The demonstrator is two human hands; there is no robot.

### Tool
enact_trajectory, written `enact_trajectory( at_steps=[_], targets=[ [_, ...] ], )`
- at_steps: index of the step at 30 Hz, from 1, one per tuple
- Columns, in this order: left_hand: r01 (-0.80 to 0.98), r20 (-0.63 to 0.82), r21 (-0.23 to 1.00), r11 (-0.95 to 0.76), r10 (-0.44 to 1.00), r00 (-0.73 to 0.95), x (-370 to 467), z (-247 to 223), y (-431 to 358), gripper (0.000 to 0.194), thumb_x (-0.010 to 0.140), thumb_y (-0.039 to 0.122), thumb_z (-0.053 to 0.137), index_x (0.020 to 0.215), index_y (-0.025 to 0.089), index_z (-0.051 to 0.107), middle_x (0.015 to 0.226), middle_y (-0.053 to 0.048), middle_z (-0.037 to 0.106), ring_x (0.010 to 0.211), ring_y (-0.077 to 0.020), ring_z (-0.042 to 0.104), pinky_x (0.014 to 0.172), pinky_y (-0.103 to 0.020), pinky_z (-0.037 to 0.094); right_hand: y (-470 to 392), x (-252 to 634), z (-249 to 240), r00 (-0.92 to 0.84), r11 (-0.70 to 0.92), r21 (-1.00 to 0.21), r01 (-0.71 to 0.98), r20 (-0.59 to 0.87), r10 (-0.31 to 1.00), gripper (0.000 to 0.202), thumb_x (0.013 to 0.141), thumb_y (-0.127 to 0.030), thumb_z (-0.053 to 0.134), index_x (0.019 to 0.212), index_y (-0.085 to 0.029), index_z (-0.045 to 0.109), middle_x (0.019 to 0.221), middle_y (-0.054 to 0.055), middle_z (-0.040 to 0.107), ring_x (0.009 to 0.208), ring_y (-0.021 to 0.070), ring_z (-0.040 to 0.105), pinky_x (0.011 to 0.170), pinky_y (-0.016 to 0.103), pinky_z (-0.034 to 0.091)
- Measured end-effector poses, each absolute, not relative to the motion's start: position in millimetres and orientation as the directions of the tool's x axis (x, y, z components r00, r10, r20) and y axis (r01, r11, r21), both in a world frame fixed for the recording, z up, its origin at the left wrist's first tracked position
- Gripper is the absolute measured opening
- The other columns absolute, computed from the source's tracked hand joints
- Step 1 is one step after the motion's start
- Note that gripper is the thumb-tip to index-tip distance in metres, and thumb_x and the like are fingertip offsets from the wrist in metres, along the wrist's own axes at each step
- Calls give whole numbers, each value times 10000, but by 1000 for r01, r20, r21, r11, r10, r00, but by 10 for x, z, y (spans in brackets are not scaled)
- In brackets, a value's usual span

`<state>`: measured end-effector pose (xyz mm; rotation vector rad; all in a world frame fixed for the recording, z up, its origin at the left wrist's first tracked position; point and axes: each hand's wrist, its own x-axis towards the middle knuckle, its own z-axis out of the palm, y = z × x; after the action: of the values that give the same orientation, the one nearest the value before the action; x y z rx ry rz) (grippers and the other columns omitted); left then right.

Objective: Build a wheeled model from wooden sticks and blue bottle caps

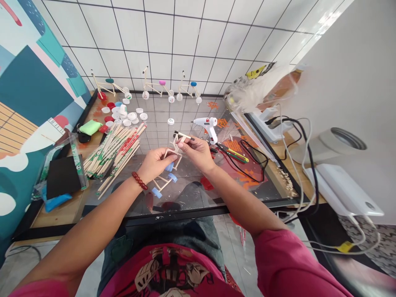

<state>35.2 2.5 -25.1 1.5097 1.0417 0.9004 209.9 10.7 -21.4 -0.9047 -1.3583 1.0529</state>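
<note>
My left hand (156, 163) pinches a small frame of pale wooden sticks (176, 163), shaped like part of a model tricycle. My right hand (199, 153) grips the same frame from the other side, at its upper part near a crossbar (185, 135) with black ends. Just below my hands is a stick piece (161, 180) with light blue bottle caps (157, 192) as wheels; whether it joins the held frame I cannot tell. Another blue cap (169, 167) sits close under my left fingers. My fingertips hide some joints.
Finished model tricycles (154, 86) stand along the tiled wall. Loose bottle caps (126, 119) and a pile of wooden chopsticks (113, 150) lie left. A white glue gun (207, 126), a yellow cutter (239, 155) and black cable (262, 165) lie right. A power strip (275, 128) edges the table.
</note>
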Motion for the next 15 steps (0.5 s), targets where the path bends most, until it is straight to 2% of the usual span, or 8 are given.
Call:
enact_trajectory(
  at_steps=[3, 7, 9, 15],
  targets=[
    [64, -71, 997, 50, 913, 402, 367, -211, -1, 333, 764, 493, 762, 735, 166, 703, 707, -29, 688, 672, -146, 613, 667, -282, 488, 128, 2099, -228, -55, 289, -954, -77, 294, 954, 417, 734, -598, 784, 692, -201, 664, 740, 5, 637, 725, 146, 549, 740, 304, 478],
    [-68, -183, 971, 231, 891, 416, 394, -168, -19, 377, 632, 453, 874, 797, 156, 709, 783, -46, 719, 742, -173, 663, 666, -290, 507, 141, 2084, -237, -52, 291, -950, -117, 298, 953, 427, 739, -568, 792, 634, -193, 614, 689, -9, 590, 684, 127, 515, 678, 275, 452],
    [-103, -207, 959, 266, 898, 389, 405, -158, -21, 400, 593, 441, 898, 785, 147, 705, 780, -61, 730, 742, -186, 678, 671, -303, 518, 134, 2065, -236, -56, 275, -953, -129, 284, 957, 422, 736, -559, 795, 634, -194, 610, 688, -11, 584, 679, 125, 510, 676, 273, 451],
    [-127, -225, 949, 287, 905, 362, 433, -151, -33, 420, 571, 460, 901, 693, 135, 664, 650, -48, 701, 563, -133, 607, 604, -296, 492, 104, 2006, -225, -61, 212, -960, -185, 226, 972, 452, 685, -573, 822, 601, -195, 589, 697, -6, 595, 666, 122, 505, 663, 274, 456]
  ],
)
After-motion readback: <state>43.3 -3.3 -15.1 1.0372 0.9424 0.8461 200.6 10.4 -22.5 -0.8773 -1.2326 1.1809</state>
